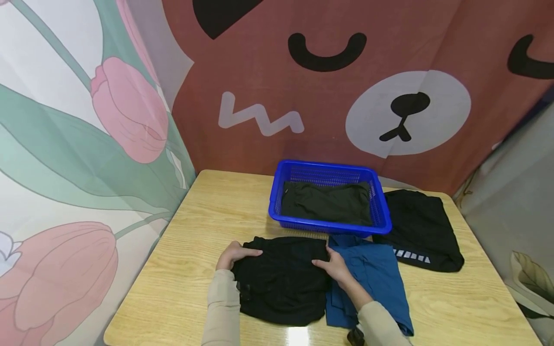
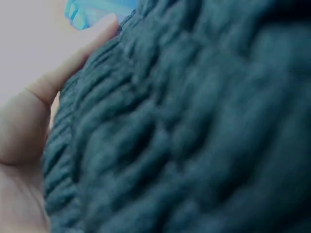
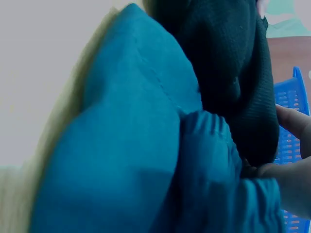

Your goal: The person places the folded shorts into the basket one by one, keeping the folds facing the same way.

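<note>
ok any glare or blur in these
Head view: mostly sharp, white glare on the table just below the black garment; left wrist view: that garment's folds blurred, bluish; right wrist view: blue garment soft-focused, upper left washed out.

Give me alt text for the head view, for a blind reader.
A left hand and right hand grip the sides of a black garment on a table. Right of it lies a blue garment; behind, a blue basket holds dark cloth.

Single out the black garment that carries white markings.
The far-right black garment, beside the blue basket: white blocks run near its front edge. The held black garment shows none.
</note>
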The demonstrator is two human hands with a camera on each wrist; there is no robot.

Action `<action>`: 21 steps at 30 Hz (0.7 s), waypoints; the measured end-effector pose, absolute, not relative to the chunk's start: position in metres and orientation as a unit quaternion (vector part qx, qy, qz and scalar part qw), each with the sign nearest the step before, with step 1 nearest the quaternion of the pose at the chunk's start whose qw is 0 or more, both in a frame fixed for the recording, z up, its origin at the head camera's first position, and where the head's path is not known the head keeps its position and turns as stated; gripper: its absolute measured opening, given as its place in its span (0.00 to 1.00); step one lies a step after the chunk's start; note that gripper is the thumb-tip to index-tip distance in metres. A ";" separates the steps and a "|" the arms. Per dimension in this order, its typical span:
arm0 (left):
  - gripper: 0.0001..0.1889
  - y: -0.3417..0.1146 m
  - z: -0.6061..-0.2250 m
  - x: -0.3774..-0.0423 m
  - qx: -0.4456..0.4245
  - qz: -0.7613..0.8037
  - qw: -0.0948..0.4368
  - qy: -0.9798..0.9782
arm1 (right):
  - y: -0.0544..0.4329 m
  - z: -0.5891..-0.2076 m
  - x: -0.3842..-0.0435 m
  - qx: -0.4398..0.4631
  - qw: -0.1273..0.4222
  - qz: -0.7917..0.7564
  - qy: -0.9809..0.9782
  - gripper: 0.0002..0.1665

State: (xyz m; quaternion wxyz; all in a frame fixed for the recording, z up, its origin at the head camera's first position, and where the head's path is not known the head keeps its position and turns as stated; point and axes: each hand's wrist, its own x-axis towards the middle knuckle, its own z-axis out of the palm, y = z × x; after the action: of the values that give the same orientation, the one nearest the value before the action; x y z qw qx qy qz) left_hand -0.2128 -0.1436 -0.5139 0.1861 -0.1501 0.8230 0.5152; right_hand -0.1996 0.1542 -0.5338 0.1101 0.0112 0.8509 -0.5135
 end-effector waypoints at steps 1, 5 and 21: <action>0.25 -0.143 -0.513 -0.212 -0.151 0.515 0.191 0.822 | 0.154 -0.535 -0.199 0.013 0.108 -0.517 0.849 0.43; 0.30 -0.144 -0.515 -0.212 -0.134 0.510 0.207 0.824 | 0.152 -0.538 -0.199 0.019 0.101 -0.527 0.843 0.39; 0.18 -0.143 -0.517 -0.213 -0.090 0.564 0.218 0.791 | 0.148 -0.540 -0.198 0.020 0.087 -0.581 0.809 0.34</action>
State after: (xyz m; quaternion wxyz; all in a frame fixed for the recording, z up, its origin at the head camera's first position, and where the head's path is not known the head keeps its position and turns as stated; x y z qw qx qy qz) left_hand -0.2129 -0.1427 -0.5173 0.2175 -0.0904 0.7914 0.5641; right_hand -0.1984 0.1482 -0.5397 0.0868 0.0204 0.8091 -0.5809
